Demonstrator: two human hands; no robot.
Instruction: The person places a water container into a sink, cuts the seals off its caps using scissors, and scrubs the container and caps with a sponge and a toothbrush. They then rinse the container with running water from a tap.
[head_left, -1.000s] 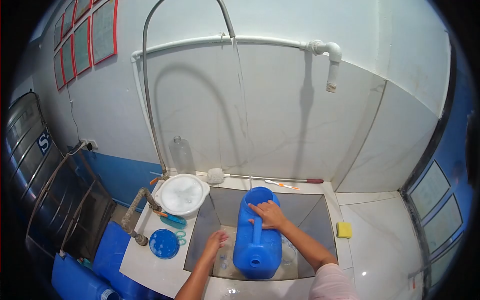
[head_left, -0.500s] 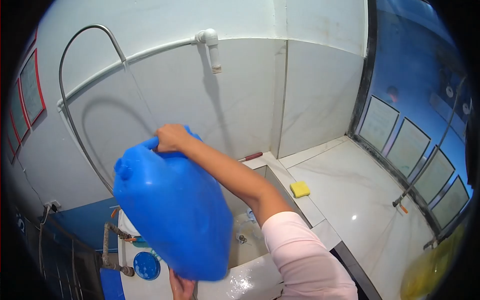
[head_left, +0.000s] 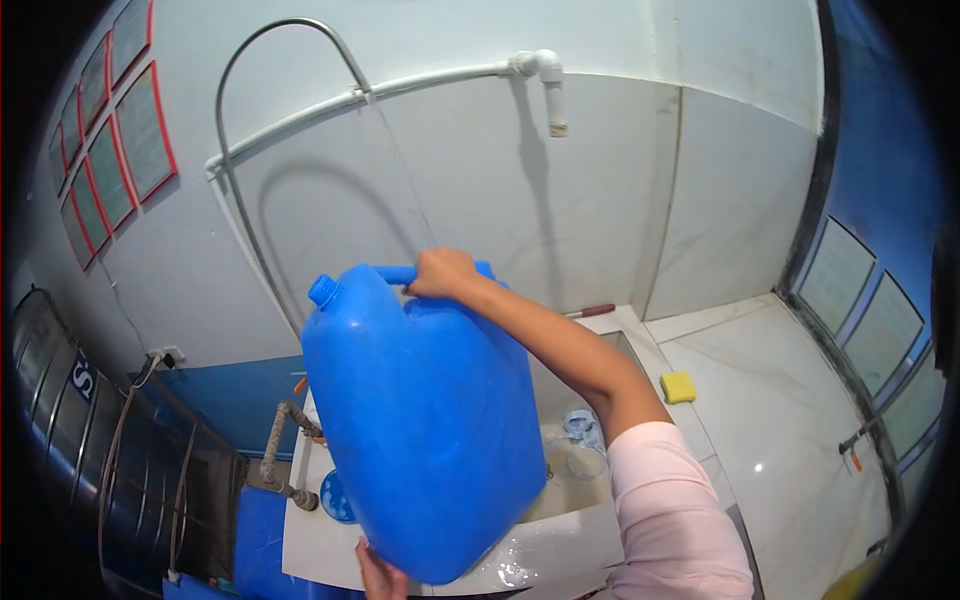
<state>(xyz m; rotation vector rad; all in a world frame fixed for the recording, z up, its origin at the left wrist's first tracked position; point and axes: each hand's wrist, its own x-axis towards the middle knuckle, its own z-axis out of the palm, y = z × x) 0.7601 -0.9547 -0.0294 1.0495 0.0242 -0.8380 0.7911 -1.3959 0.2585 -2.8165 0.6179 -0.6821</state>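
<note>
Over counter [head_left: 312,543], held blue jug [head_left: 430,420] already out of sink [head_left: 553,500], with right hand [head_left: 443,274] clamped round handle [head_left: 394,274]; couldn't tell grip of left hand [head_left: 382,574].

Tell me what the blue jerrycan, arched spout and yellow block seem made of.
Blue jerrycan: likely moulded plastic, satin, with even colour and rounded edges.
Arched spout: probably metal, smooth, with a grey sheen.
Yellow block: perhaps foam sponge, matte, without highlights; texture too small to confirm.
</note>
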